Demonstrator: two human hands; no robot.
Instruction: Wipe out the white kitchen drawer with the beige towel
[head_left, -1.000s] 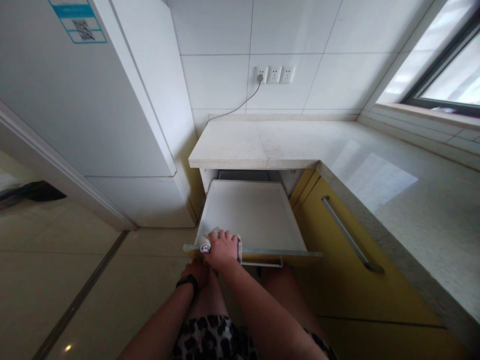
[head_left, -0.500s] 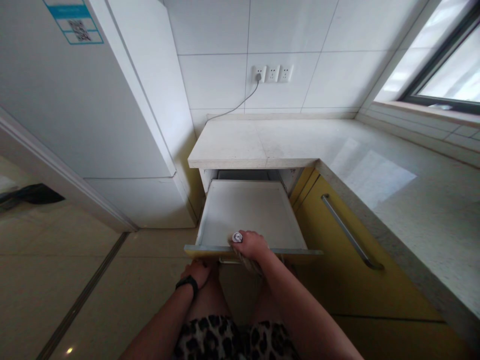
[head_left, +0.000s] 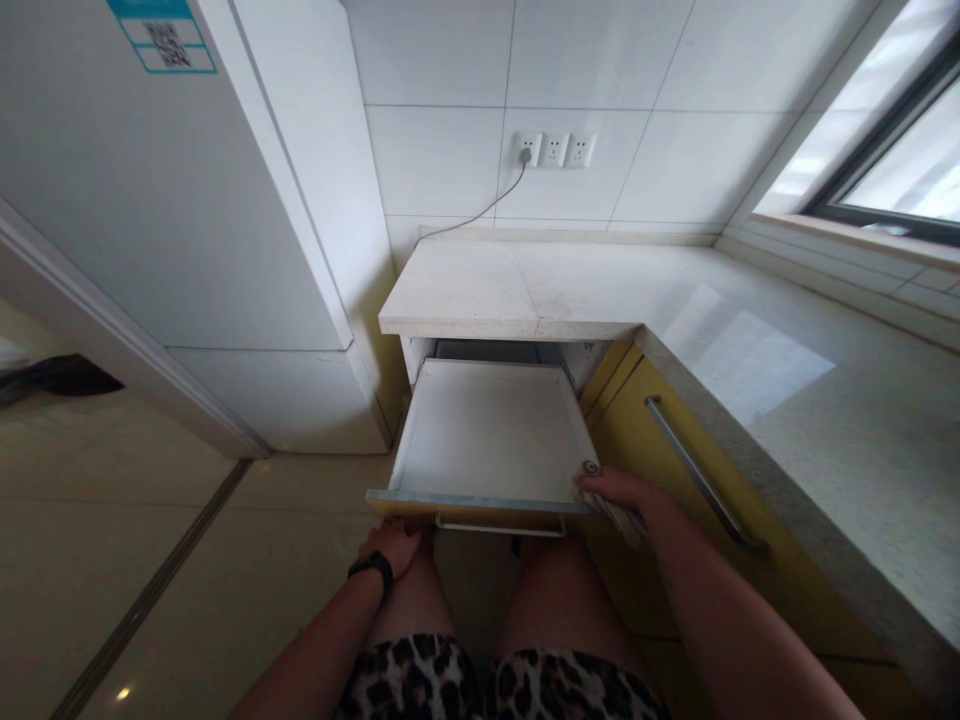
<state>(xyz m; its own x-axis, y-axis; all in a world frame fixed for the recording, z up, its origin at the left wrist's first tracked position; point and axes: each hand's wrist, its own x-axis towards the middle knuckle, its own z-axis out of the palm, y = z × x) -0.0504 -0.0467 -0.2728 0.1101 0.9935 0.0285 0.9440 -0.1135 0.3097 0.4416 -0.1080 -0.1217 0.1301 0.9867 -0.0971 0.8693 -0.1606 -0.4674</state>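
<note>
Our right hand point(head_left: 613, 487) is pinching a bunched cloth point(head_left: 621, 517) over the right end of the pulled-out drawer point(head_left: 495, 430)'s front edge. Loose folds could snag on that corner, or our knuckles might bump the yellow cabinet door point(head_left: 652, 460) just beside it. Left hand point(head_left: 394, 545) rests on our left leg point(head_left: 431, 610) — can't tell if it's gripping anything. More room leftward along that edge — the worktop point(head_left: 510, 290) sits above the drawer's back end.
</note>
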